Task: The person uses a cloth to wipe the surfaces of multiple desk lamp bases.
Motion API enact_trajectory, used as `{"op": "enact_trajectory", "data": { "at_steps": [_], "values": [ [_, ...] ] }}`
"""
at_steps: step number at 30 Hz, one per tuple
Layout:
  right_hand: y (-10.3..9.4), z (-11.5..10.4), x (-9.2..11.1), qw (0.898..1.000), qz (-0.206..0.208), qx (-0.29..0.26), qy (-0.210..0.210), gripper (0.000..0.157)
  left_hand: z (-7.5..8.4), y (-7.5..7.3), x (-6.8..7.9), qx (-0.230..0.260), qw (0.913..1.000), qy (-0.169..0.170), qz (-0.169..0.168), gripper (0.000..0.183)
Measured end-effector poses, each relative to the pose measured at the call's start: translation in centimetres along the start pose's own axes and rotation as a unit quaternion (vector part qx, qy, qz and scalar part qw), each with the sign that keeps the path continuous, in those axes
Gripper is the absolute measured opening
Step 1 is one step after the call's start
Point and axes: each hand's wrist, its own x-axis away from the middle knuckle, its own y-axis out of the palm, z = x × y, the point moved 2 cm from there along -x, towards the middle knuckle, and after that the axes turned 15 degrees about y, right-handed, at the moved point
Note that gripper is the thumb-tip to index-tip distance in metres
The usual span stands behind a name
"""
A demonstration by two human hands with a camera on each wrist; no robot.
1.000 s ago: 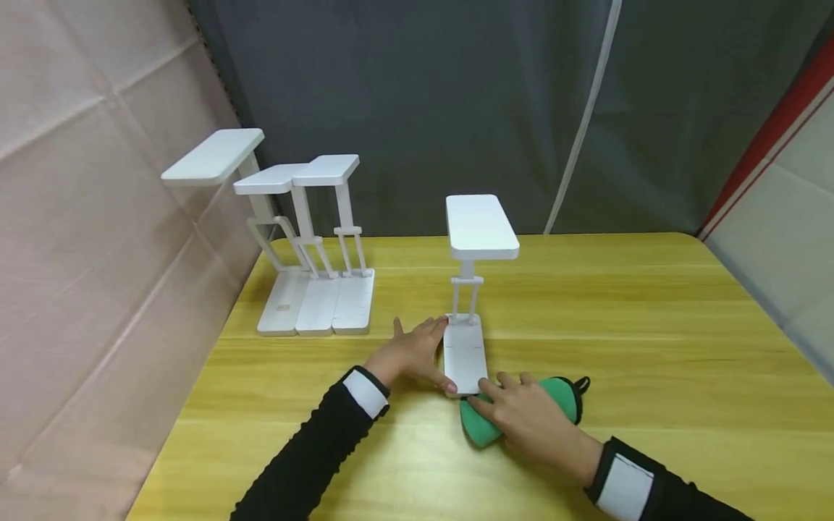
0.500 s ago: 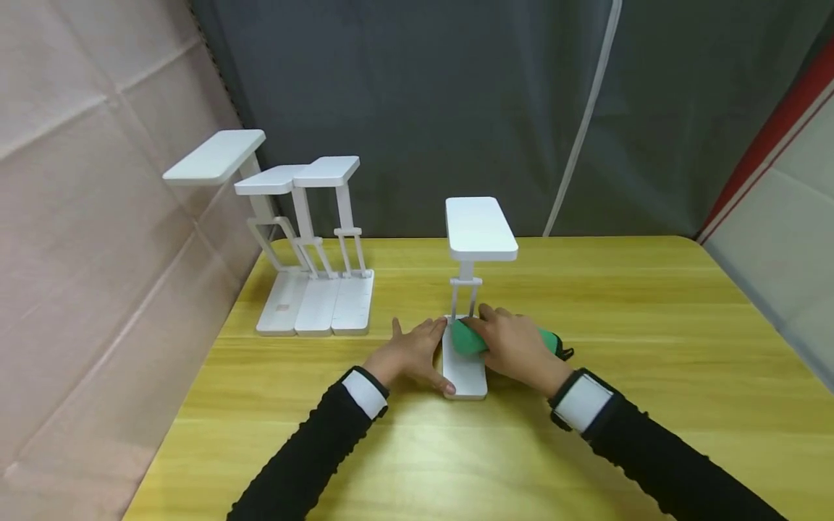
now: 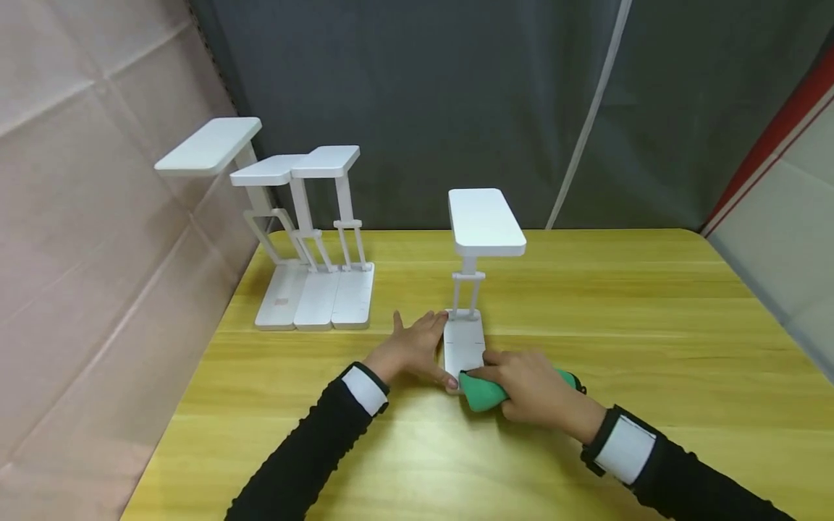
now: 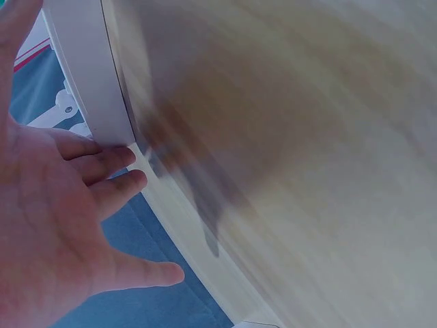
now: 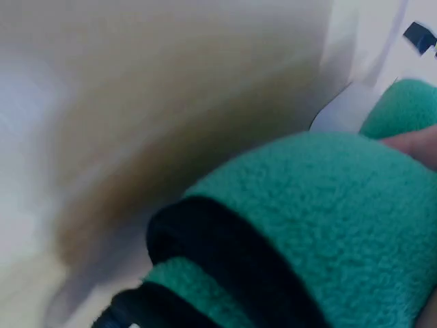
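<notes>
A white folding desk lamp (image 3: 464, 344) stands upright on the table, its flat rectangular head raised above the base. My left hand (image 3: 412, 351) lies along the base's left side, fingers spread, with the fingertips at the rear corner and the thumb at the front corner. In the left wrist view, fingertips (image 4: 124, 156) touch the base's side edge. My right hand (image 3: 531, 387) grips a bunched green cloth (image 3: 481, 393) at the front end of the base. Fuzzy pile and black trim show on the cloth (image 5: 341, 212) in the right wrist view; its far part is under my hand.
Several similar white desk lamps (image 3: 316, 297) stand side by side at the back left, bases close together. The wooden table (image 3: 625, 304) ends at a grey curtain (image 3: 423, 94) behind, with a pale fabric wall (image 3: 98, 253) along the left.
My right hand took the green cloth from the front right of the base up to its rear, then back down to the front end. My left hand stayed at the base's left side.
</notes>
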Motion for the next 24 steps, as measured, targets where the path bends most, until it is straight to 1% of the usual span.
{"op": "enact_trajectory", "data": {
  "at_steps": [3,5,6,8,9,11,13,14,16,17,21,22,24],
  "values": [
    [-0.1,-0.2,0.6,0.998,-0.051,-0.036,-0.014,0.059,-0.1,0.0,0.0,0.001,1.0,-0.001,-0.004,0.128],
    [-0.3,-0.1,0.2,0.995,-0.07,-0.075,-0.001,0.058,-0.2,0.1,0.0,0.002,1.0,-0.002,-0.006,0.126],
    [-0.4,0.0,-0.4,0.994,-0.066,-0.088,0.01,0.057,-0.3,0.1,-0.1,0.004,1.0,-0.003,-0.006,0.126],
    [-0.6,0.3,-2.0,0.995,-0.027,-0.089,0.035,0.055,-0.4,0.2,-0.1,0.009,0.9999,-0.004,-0.004,0.125],
    [-0.6,0.4,-2.9,0.996,-0.004,-0.079,0.046,0.054,-0.5,0.2,-0.1,0.011,0.9999,-0.006,-0.004,0.125],
    [-0.4,0.4,-4.7,0.997,0.032,-0.018,0.063,0.052,-0.5,0.3,-0.1,0.023,0.9997,-0.008,-0.002,0.124],
    [0.1,0.3,-5.9,0.995,0.05,0.057,0.064,0.051,-0.5,0.5,-0.1,0.033,0.9994,-0.006,-0.001,0.124],
    [0.4,0.2,-6.1,0.993,0.052,0.086,0.06,0.051,-0.4,0.6,-0.1,0.035,0.9994,-0.004,-0.002,0.123],
    [0.9,0.1,-6.0,0.99,0.054,0.118,0.048,0.05,-0.3,0.7,-0.2,0.034,0.9994,0.0,-0.005,0.123],
    [0.9,0.0,-5.7,0.991,0.054,0.117,0.04,0.049,-0.2,0.8,-0.3,0.03,0.9995,0.001,-0.005,0.123],
    [0.6,-0.4,-3.8,0.996,0.056,0.071,-0.008,0.043,0.0,0.6,-0.4,-0.005,0.9999,-0.004,-0.008,0.123],
    [0.5,-0.5,-3.4,0.997,0.051,0.058,-0.02,0.042,0.0,0.5,-0.4,-0.011,0.9999,-0.008,-0.01,0.122],
    [0.1,-0.7,-2.6,0.999,0.027,0.026,-0.04,0.043,-0.1,0.3,-0.3,-0.017,0.9997,-0.014,-0.014,0.122]
  ]
}}
